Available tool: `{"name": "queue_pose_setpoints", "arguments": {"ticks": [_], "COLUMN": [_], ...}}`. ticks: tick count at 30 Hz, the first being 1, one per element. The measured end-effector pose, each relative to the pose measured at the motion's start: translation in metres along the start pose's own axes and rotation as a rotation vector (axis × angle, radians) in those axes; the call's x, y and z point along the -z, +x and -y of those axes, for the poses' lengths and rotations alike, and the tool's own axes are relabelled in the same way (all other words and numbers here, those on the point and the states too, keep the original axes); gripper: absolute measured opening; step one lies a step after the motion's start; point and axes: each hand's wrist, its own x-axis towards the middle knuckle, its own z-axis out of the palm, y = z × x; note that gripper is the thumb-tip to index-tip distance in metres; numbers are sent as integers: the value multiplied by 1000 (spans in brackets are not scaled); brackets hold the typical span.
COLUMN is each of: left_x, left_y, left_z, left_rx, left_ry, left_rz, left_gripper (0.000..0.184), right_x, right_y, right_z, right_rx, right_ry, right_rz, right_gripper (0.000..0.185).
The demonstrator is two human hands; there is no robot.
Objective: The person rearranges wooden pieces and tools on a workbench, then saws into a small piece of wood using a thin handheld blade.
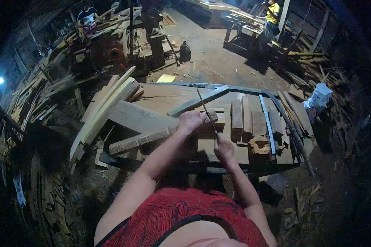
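My left hand (190, 122) is closed at the left end of a small wood block (211, 117), over the middle of the workbench. In my closed right hand (224, 148) is a long thin-bladed tool (206, 108). Its dark, narrow blade slants up and away, past the right side of my left hand and across the block. Whether it is a saw or a file I cannot tell. Behind my left hand lies a long squared batten (198, 101), set diagonally. Close to my left wrist, a notched wood strip (139, 142) rests near the bench's front edge.
Upright-looking wood blocks (236, 119) and a pale ruler (267, 123) lie on the right of the workbench (160, 92). Long boards (103, 107) jut past its left side. A dark curved bar (290, 127) runs along the right edge. Two people (272, 16) are farther back.
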Motion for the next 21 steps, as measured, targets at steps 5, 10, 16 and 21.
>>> {"name": "queue_pose_setpoints", "arguments": {"ticks": [5,10,16,21], "left_x": [2,-4,-3,-1], "left_y": [1,1,2,2], "left_z": [1,4,4,3], "left_rx": [-22,9,31,13], "left_ry": [10,-72,-40,-20], "left_rz": [5,-48,27,27], "left_gripper": [50,48,48,49], "right_x": [-9,-4,31,29], "right_y": [11,-106,-96,23], "right_z": [5,-1,13,17], "right_rx": [-249,-291,-447,-415], "right_ry": [147,294,357,296], "right_rz": [156,40,165,167], "right_gripper": [25,25,23,18]}}
